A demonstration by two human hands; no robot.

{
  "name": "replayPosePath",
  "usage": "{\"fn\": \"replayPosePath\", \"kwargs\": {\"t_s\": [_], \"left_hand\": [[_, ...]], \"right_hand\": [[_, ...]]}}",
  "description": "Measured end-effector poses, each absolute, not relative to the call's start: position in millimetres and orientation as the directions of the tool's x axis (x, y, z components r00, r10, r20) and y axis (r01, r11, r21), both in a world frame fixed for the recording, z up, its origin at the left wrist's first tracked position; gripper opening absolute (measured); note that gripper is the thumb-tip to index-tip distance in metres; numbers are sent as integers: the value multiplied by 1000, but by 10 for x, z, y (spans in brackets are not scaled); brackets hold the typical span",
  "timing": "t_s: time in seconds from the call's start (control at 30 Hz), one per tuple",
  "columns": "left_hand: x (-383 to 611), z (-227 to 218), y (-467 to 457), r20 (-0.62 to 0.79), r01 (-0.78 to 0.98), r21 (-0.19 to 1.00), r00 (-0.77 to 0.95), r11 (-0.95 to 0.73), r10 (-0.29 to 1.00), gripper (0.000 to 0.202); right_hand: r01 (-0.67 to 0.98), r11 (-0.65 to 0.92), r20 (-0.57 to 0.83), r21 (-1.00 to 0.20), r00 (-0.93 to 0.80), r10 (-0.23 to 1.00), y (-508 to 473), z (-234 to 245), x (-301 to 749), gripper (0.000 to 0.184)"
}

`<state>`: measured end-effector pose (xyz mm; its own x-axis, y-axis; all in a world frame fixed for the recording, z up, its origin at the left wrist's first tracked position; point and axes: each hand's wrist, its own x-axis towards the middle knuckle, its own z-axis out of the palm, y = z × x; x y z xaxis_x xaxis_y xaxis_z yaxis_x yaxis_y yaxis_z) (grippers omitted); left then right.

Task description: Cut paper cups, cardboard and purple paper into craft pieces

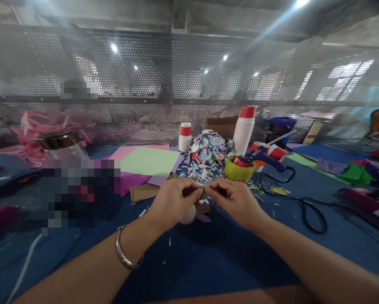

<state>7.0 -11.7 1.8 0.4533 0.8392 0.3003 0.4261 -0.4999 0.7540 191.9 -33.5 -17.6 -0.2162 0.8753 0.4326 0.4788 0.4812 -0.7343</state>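
Note:
My left hand [173,200] and my right hand [235,202] meet over the blue table [208,261], fingertips pinched together on a small green piece [203,193] held between them. Both hands are closed around it. A silver bangle [123,252] sits on my left wrist. Under the hands lie a white round object [188,215], a brown cardboard strip [142,192] and a purple scrap [202,217].
Behind the hands are a light green sheet [150,161] on pink and purple paper, paper scraps, decorated discs [208,145], red-and-white paper cups [185,136], a tall cup stack [244,128], a yellow tape roll [238,169] and a blue glue gun [267,157] with a black cord [306,209]. A perforated metal screen closes the back.

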Motion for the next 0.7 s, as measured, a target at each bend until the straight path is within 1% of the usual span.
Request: {"fn": "replayPosePath", "kwargs": {"t_s": [0.17, 0.3, 0.4, 0.47, 0.53, 0.63, 0.7], "left_hand": [[101, 1, -127, 313, 417, 751, 458, -512, 832, 15], [119, 4, -134, 283, 425, 751, 484, -505, 828, 10], [97, 26, -130, 255, 429, 751, 513, -502, 820, 13], [61, 56, -121, 246, 443, 740, 524, -507, 816, 16], [15, 91, -106, 245, 473, 705, 536, -528, 808, 17], [-61, 128, -87, 241, 542, 608, 570, -580, 786, 17], [-104, 135, -86, 205, 572, 553, 611, -606, 765, 27]], "right_hand": [[504, 476, 401, -720, -257, 879, -333, -152, 1936, 24], [495, 474, 373, -728, -294, 880, -331, -136, 1968, 21], [517, 470, 337, -715, -334, 880, -332, -112, 2009, 19], [562, 472, 279, -679, -397, 874, -337, -93, 2041, 19], [602, 476, 188, -641, -478, 858, -345, -79, 2073, 19], [622, 478, 41, -620, -583, 811, -352, -64, 2113, 17], [631, 474, -36, -614, -623, 782, -350, -48, 2131, 15]]}}
